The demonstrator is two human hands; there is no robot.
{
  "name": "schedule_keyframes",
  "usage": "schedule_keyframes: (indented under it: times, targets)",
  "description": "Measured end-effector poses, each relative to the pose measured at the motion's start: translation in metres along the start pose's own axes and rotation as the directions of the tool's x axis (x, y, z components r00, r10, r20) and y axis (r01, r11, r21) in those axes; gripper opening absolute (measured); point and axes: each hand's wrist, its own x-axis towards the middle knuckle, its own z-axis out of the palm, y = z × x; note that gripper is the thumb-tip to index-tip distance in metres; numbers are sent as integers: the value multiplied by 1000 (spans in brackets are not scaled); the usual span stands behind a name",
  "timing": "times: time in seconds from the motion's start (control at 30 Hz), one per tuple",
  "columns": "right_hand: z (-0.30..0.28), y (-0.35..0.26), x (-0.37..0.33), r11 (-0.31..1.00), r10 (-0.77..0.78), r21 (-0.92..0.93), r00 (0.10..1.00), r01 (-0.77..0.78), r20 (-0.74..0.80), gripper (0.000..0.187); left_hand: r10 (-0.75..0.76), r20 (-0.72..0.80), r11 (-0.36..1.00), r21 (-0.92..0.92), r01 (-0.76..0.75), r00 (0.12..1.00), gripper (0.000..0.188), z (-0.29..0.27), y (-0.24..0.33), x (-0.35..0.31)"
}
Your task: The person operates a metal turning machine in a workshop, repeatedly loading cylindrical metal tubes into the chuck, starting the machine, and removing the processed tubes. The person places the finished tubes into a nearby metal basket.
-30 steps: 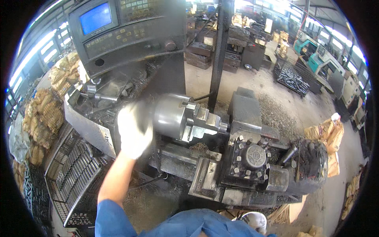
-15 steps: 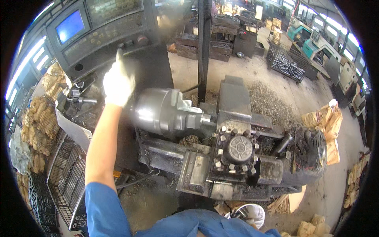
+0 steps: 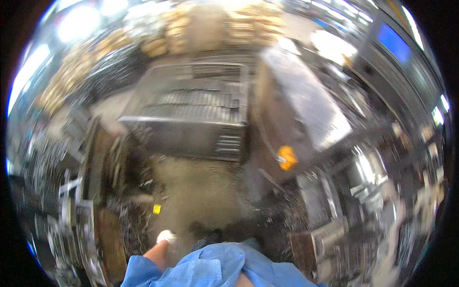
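In a white glove, my left hand [image 3: 166, 236] hangs low beside my blue jacket [image 3: 205, 270], near the floor. It is small and smeared, so its fingers do not show clearly, and I see nothing in it. My right hand is out of the picture. Ahead of me stands a metal crate [image 3: 184, 138] holding rows of dark metal parts. A yellow-orange object [image 3: 287, 158] sits on the side of the machine to the right of the crate.
On the right is a machine with a shiny chuck [image 3: 368, 167] and a control panel with a blue screen [image 3: 394, 43]. Tan sacks [image 3: 253, 26] are stacked at the back. A small yellow piece [image 3: 157, 209] lies on the floor, with blurred racks at left.
My left hand has come down from the control panel to beside my body. The view has swung left, so the lathe now stands at the right and the metal crate ahead.
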Motion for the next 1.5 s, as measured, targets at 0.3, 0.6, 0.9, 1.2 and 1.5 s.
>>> schedule_keyframes:
  times: [0.3,0.6,0.9,1.2,1.5]
  targets:
    - [191,-45,154,784,-75,-359,651,507,755,32,-719,-48,515,-707,485,693,47,46,-161,-149]
    - [384,-148,299,119,-293,-35,69,992,954,26,-598,104,475,-753,456,795,64,86,-48,-222]
    - [460,-338,230,-472,-367,178,-376,863,851,21,-868,332,-279,-941,190,368,58,234,-121,-288]
    - [475,-339,130,-201,-139,319,-349,926,927,22,-436,656,-457,-751,-476,-616,75,305,-261,-457]
    - [483,-356,88,-95,-3,50,-51,994,999,30,-647,413,-245,-909,-338,-641,65,336,-302,-512]
